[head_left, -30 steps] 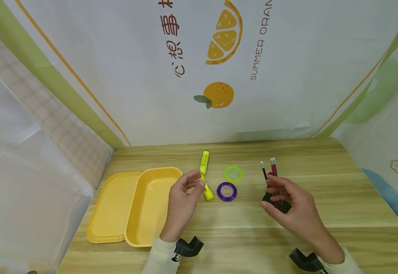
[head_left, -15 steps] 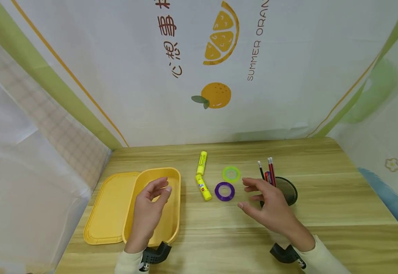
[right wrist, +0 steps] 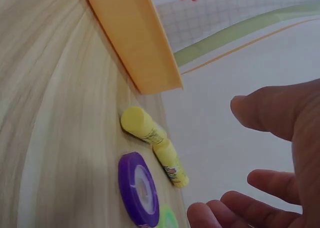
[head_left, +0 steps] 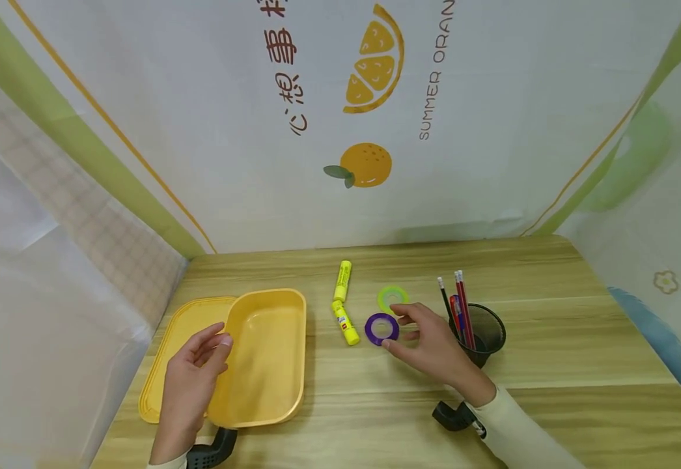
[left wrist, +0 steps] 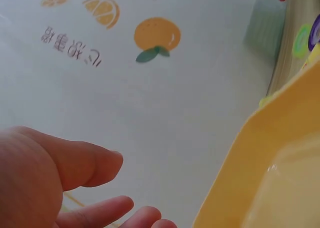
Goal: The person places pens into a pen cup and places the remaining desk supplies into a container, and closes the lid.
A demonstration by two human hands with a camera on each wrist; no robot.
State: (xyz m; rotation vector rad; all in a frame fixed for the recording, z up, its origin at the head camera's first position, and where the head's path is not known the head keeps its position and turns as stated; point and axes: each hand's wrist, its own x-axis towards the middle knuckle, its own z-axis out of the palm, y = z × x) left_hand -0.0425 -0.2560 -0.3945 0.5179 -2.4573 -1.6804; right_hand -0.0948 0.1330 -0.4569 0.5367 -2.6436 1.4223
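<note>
My left hand (head_left: pixel 191 374) hovers by the left wall of the yellow plastic box (head_left: pixel 267 358), over the yellow lid (head_left: pixel 167 355); its thumb and fingers are apart with nothing between them. My right hand (head_left: pixel 434 342) is above the table beside a purple tape roll (head_left: pixel 369 331), fingers spread from the thumb and holding nothing. Behind the purple roll lies a green tape roll (head_left: pixel 385 298), partly covered by the fingers. In the right wrist view the purple tape roll (right wrist: pixel 129 188) lies flat, apart from the hand.
Two yellow glue sticks (head_left: pixel 343 280) lie end to end between the box and the tape rolls. A black mesh pen cup (head_left: pixel 489 332) with several pencils and pens stands behind the right forearm. A printed white curtain (head_left: pixel 463 182) hangs along the table's back edge.
My left hand has moved left, from near the glue sticks across the box to its left side. My right hand has moved left from the pen cup to the tape rolls.
</note>
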